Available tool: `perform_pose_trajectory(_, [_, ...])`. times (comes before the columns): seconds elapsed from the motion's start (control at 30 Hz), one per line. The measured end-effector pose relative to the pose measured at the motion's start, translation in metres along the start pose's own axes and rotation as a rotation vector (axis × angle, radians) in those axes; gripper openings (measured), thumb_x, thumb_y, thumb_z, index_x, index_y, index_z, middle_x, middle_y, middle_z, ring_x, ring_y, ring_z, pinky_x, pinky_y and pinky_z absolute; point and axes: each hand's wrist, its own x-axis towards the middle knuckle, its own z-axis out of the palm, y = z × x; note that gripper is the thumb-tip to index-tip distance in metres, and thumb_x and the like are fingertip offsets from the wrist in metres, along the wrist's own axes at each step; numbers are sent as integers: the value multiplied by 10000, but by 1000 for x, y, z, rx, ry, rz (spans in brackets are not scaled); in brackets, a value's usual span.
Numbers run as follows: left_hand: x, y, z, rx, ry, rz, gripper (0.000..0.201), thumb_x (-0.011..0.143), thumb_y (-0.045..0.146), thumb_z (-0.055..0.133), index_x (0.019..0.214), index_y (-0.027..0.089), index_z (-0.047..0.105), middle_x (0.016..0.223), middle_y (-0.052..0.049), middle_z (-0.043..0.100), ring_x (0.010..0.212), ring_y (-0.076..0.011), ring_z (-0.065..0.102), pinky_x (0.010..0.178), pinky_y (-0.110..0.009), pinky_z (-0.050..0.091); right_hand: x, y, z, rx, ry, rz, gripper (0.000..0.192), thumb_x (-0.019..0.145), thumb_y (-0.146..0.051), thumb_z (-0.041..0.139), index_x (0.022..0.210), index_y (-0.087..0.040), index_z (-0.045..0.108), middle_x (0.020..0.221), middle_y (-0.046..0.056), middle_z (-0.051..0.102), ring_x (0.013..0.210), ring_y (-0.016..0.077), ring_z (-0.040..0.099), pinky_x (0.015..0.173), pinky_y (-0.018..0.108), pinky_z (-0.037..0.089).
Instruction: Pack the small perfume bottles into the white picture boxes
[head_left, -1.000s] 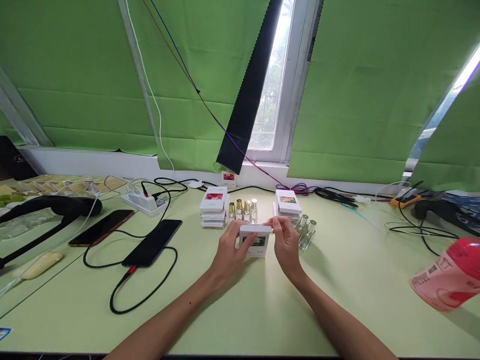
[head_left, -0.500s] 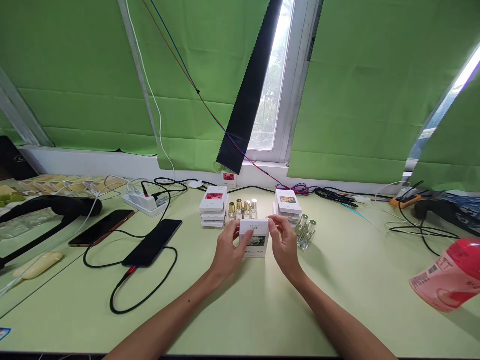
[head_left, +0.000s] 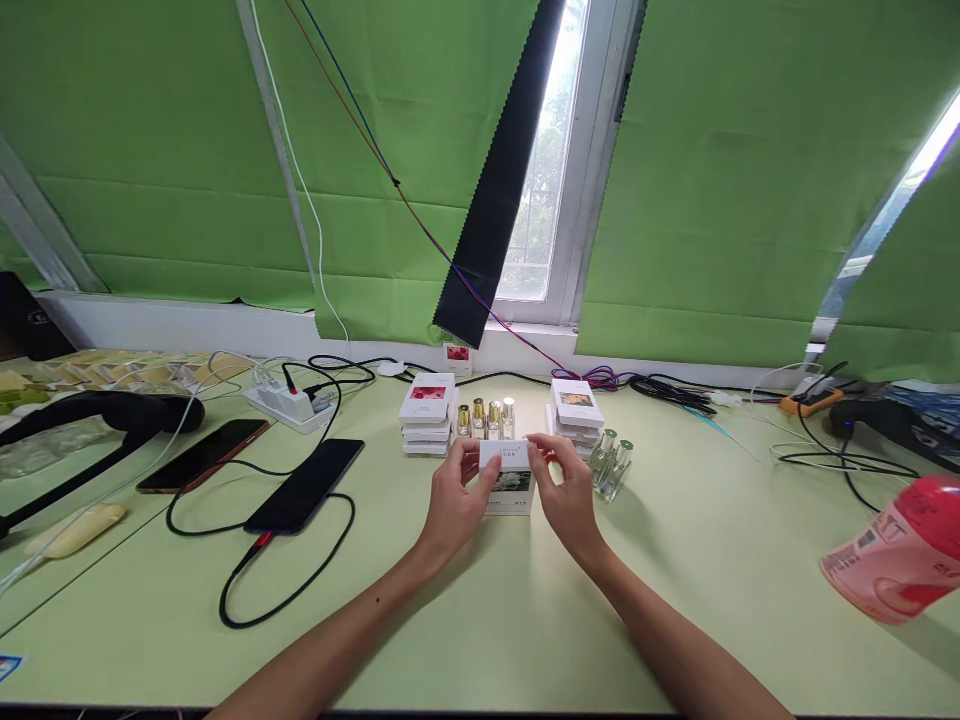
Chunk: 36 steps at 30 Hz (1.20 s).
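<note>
In the head view, a small white box [head_left: 509,479] with a green flower picture on its front sits at the centre of the frame, held between both hands just above the pale green table [head_left: 487,620]. The left hand [head_left: 456,497] grips the box's left side, thumb across the front; the right hand [head_left: 566,490] closes on its right side, fingers curled over the top edge. Just behind the box stand four small gold-capped bottles [head_left: 486,419], flanked by a stack of white boxes [head_left: 428,413] at their left and another stack [head_left: 576,407] at their right. Clear bottles [head_left: 613,462] lie right of the right hand. A black phone [head_left: 306,484] lies at centre left, a pink bottle [head_left: 896,551] at the right edge.
</note>
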Motion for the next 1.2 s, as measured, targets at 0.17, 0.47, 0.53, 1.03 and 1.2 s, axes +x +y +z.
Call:
perform_pose_trajectory(0.17, [1, -2, 0, -18, 17, -8, 260, 909, 425, 672, 958, 210, 535, 1026, -57, 730, 986, -212, 731, 910, -367, 594, -1, -2, -1, -16, 7, -5, 191, 980, -338, 596, 1039, -218, 733, 1004, 67, 709, 864, 195, 612, 767, 344, 518])
perform_pose_trajectory(0.47, [0, -4, 1, -34, 49, -21, 285, 889, 422, 691, 965, 214, 511, 1008, -49, 715, 978, -209, 733, 901, -371, 603, 0, -2, -1, -10, 19, 9, 189, 971, -342, 615, 1018, -215, 748, 1006, 66, 702, 844, 188, 607, 758, 336, 516])
perform_pose_trajectory(0.53, [1, -3, 1, -38, 58, -33, 302, 880, 423, 696, 975, 216, 497, 1004, -50, 705, 979, -213, 735, 892, -375, 608, 0, -3, -1, -9, 21, 13, 193, 970, -343, 616, 1018, -213, 750, 1005, 66, 698, 842, 187, 608, 755, 335, 517])
perform_pose_trajectory(1.03, [3, 0, 0, 35, 18, -22, 313, 892, 452, 659, 1081, 204, 631, 1042, -76, 744, 990, -235, 733, 904, -374, 594, 0, -2, 0, -18, 48, 56, 196, 942, -371, 631, 995, -225, 749, 1016, 63, 627, 828, 177, 596, 734, 327, 529])
perform_pose_trajectory(1.2, [3, 0, -1, 75, 31, 13, 289, 891, 452, 654, 1025, 196, 653, 983, -61, 743, 939, -227, 728, 863, -349, 596, 0, 0, 1, -8, 34, 94, 214, 940, -386, 621, 1004, -213, 727, 1012, 66, 630, 845, 181, 611, 736, 323, 534])
